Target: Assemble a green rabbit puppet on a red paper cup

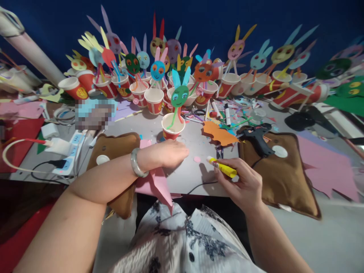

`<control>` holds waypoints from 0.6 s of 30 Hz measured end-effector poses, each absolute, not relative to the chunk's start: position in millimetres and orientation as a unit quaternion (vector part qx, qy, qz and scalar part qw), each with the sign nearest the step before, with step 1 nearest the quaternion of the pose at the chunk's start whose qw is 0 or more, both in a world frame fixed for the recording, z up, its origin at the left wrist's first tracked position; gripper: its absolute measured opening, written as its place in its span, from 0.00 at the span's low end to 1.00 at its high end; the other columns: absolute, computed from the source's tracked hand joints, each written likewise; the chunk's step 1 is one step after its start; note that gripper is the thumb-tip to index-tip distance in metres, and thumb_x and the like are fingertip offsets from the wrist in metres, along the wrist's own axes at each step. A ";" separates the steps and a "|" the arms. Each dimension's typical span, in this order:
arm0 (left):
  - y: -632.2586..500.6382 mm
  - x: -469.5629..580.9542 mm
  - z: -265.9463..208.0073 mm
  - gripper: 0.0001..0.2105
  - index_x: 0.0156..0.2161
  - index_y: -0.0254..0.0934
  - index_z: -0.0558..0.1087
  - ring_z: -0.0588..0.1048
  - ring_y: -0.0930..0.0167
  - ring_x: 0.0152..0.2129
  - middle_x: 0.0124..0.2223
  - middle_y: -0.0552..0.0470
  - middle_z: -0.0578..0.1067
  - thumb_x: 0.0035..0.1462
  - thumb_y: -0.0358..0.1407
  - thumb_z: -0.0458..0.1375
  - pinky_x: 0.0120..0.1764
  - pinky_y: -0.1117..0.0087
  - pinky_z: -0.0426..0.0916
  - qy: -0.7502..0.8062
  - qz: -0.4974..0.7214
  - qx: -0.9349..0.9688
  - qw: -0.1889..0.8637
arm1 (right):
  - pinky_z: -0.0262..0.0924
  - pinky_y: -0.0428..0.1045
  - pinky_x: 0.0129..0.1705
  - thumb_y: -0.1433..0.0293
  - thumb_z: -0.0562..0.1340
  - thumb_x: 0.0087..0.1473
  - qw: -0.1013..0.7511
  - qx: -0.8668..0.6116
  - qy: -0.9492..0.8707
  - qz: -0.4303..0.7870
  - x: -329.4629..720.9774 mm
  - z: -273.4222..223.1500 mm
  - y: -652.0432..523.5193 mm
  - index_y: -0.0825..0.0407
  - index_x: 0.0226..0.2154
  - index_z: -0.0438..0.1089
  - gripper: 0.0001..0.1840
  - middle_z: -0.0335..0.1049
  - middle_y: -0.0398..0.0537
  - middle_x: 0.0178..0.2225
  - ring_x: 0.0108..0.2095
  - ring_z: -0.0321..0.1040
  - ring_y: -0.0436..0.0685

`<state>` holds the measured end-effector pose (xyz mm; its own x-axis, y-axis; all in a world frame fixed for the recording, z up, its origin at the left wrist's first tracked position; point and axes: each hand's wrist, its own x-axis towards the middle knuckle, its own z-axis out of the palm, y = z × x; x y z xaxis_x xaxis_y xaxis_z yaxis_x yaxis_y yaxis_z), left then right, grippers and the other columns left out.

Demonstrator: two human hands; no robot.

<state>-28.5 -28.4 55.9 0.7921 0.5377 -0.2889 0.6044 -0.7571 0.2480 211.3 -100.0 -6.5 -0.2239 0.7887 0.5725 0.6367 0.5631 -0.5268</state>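
Observation:
My right hand (241,182) grips a yellow glue stick (226,169), its whitish end aimed left toward a small pink paper disc (197,159) on the table. Palm down, my left hand (166,153) rests low over the tabletop with its fingers stretched out; their undersides are hidden. Just behind it stands a red and white paper cup (172,131) holding a green rabbit face (179,97) with blue ears. Pink paper (155,182) lies partly under my left wrist and hangs over the table's front edge.
Many paper cups with rabbit faces, such as a blue one (157,71), line the back. To the right are a black hot glue gun (260,138), a brown cushion (284,178) and orange paper (218,132). A power strip (74,151) and another brown cushion (122,146) are left.

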 end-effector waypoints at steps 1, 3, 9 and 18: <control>-28.5 -28.0 56.4 0.09 0.35 0.30 0.76 0.72 0.69 0.30 0.35 0.44 0.77 0.59 0.24 0.53 0.34 0.68 0.62 0.306 -0.108 0.931 0.165 | 0.66 0.48 0.32 0.75 0.68 0.54 0.421 -0.456 -0.779 0.090 211.4 -6.7 -99.8 0.47 0.42 0.74 0.12 0.75 0.45 0.33 0.30 0.72 0.53; -27.9 -26.2 57.6 0.09 0.36 0.30 0.77 0.72 0.69 0.30 0.35 0.44 0.77 0.59 0.24 0.53 0.34 0.68 0.61 0.314 -0.117 0.928 0.163 | 0.66 0.48 0.32 0.75 0.68 0.54 0.423 -0.451 -0.781 0.089 211.5 -7.5 -99.6 0.47 0.42 0.73 0.13 0.75 0.45 0.33 0.30 0.72 0.53; -18.6 -19.6 59.5 0.04 0.35 0.31 0.75 0.68 0.73 0.26 0.32 0.49 0.76 0.56 0.26 0.57 0.29 0.71 0.57 0.323 -0.085 0.902 0.272 | 0.67 0.48 0.33 0.77 0.68 0.53 0.423 -0.446 -0.784 0.089 212.4 -10.6 -100.8 0.48 0.43 0.73 0.14 0.76 0.46 0.34 0.31 0.73 0.54; -5.8 -20.8 34.4 0.07 0.40 0.31 0.74 0.70 0.74 0.29 0.35 0.50 0.77 0.55 0.26 0.56 0.32 0.74 0.62 0.322 -0.005 0.864 0.387 | 0.68 0.49 0.32 0.73 0.66 0.55 0.417 -0.464 -0.777 0.084 209.3 -9.0 -101.9 0.47 0.41 0.73 0.11 0.76 0.46 0.33 0.30 0.73 0.54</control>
